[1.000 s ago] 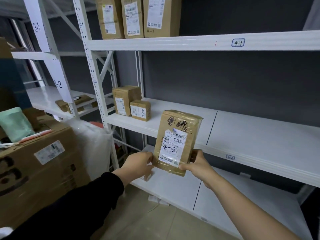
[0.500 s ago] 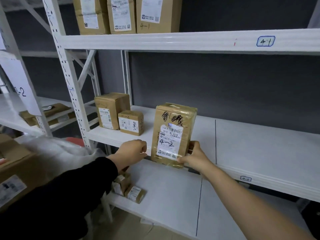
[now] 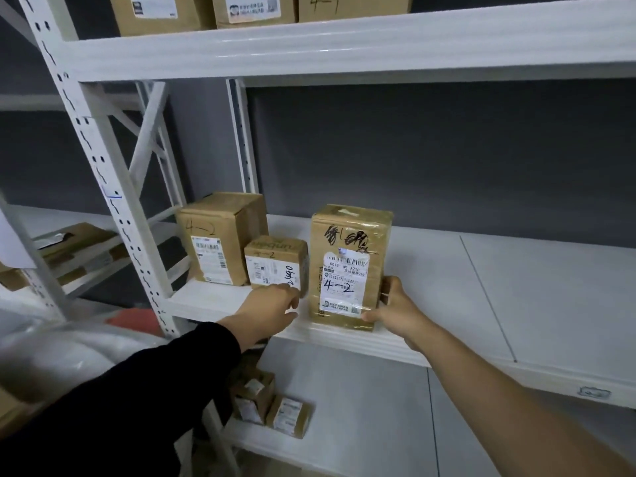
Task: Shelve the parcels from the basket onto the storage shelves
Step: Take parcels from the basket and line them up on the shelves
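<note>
I find the parcel (image 3: pixel 347 266) standing at the front edge of the middle shelf (image 3: pixel 481 287), right hand (image 3: pixel 395 311) gripping its side, left hand (image 3: pixel 272 308) loose-fingered and empty; release outstanding, basket unseen.

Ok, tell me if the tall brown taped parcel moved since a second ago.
Yes. The parcel rose from in front of the white metal shelf onto it.

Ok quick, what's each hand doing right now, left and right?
Left hand: open, holding nothing, beside the tall parcel.
Right hand: gripping the tall parcel's lower right corner.
</note>
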